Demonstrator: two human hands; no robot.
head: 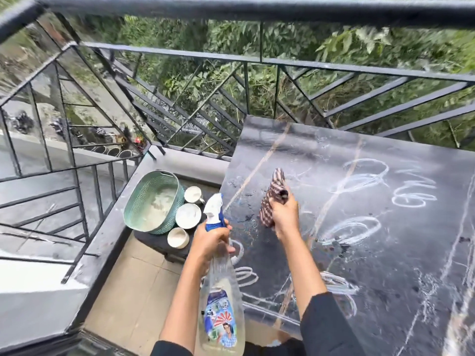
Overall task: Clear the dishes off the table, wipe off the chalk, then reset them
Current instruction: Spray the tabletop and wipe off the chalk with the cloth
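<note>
A black metal railing [257,57] fences the balcony; the dark surface [401,265] bears white chalk loops [359,176]; the right hand [284,214] has fingers clamped on a checked cloth [273,194] over its left part; the left hand [210,242] has fingers wrapped round a spray bottle [221,291]; white dishes [188,215] and a green basket [144,201] sit on a low dark stand [154,242] beside the surface, on the tiled floor [133,291].

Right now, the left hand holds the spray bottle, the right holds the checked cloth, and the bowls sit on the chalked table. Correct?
No. The head view shows the bowls off the table, beside the green basket; the rest is right.
</note>
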